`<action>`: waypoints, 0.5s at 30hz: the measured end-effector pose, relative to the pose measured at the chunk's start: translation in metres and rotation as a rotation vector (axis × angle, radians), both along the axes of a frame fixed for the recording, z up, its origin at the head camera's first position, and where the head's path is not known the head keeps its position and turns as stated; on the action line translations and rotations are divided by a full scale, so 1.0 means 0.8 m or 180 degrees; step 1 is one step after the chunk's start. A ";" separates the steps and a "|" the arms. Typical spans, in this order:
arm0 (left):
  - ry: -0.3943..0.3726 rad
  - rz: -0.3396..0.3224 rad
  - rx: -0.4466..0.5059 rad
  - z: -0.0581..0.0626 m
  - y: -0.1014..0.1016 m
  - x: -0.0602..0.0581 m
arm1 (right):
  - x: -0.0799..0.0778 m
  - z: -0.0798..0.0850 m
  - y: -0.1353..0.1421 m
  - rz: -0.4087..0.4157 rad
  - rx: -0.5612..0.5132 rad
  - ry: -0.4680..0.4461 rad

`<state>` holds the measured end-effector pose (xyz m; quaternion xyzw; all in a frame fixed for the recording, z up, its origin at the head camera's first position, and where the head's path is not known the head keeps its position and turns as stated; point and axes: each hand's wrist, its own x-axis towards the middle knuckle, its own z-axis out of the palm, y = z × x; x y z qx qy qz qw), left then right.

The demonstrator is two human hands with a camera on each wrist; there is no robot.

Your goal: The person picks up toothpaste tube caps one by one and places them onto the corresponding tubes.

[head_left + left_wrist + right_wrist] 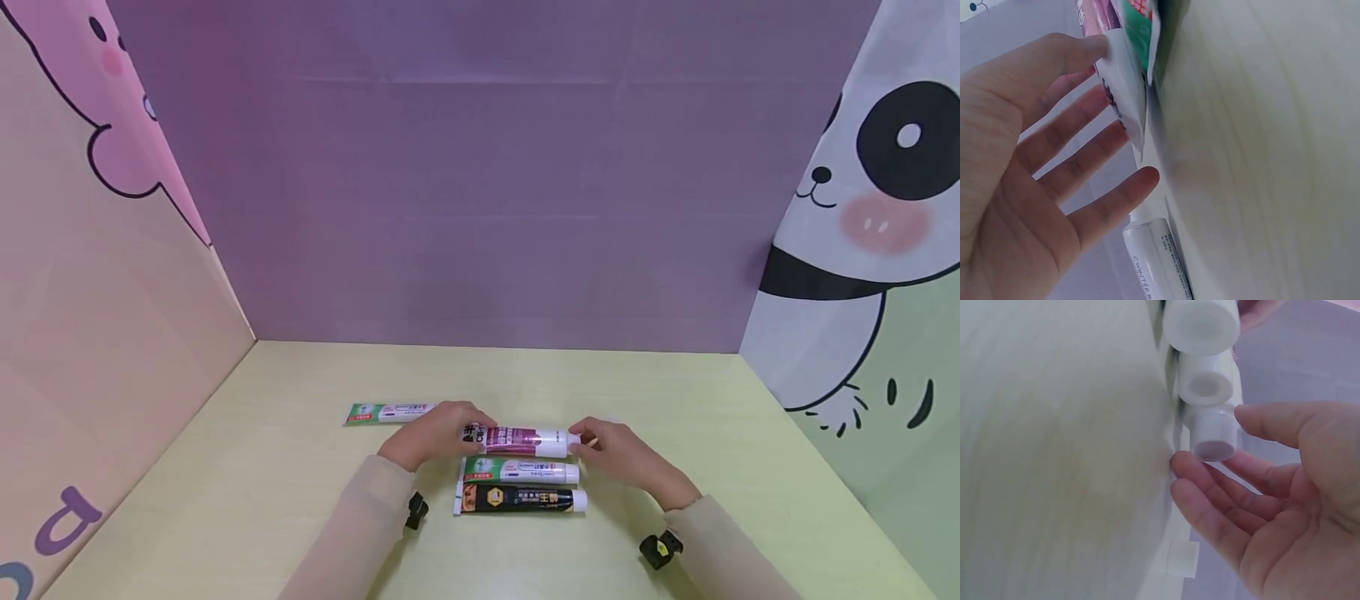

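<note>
A purple-and-white toothpaste tube lies crosswise, a hand at each end. My left hand pinches its flat white end between thumb and fingers, the little finger spread away. At the other end, my right hand has its thumb and fingers around the white cap. Directly on the near side lies a green-and-white toothpaste tube, and nearest me a black toothpaste tube. All three lie side by side, caps to the right.
Another green-and-white tube lies farther back on the left, its right end hidden behind my left hand. A white cap shows beyond my right fingers. A purple wall closes the pale wooden table at the back, with printed panels at both sides.
</note>
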<state>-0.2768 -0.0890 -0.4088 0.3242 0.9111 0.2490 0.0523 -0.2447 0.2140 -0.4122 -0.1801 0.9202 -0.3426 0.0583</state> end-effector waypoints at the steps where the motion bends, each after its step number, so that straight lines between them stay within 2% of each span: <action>1: 0.0018 0.0007 -0.0010 0.001 0.000 0.000 | 0.001 0.001 0.001 -0.0007 0.0001 0.0004; 10: 0.0103 0.0031 0.0076 0.014 -0.011 0.007 | 0.006 0.011 0.008 0.0059 0.0002 -0.0012; 15: 0.0284 0.0061 0.0012 0.022 -0.023 0.004 | 0.007 0.015 0.012 0.0120 0.0035 0.0068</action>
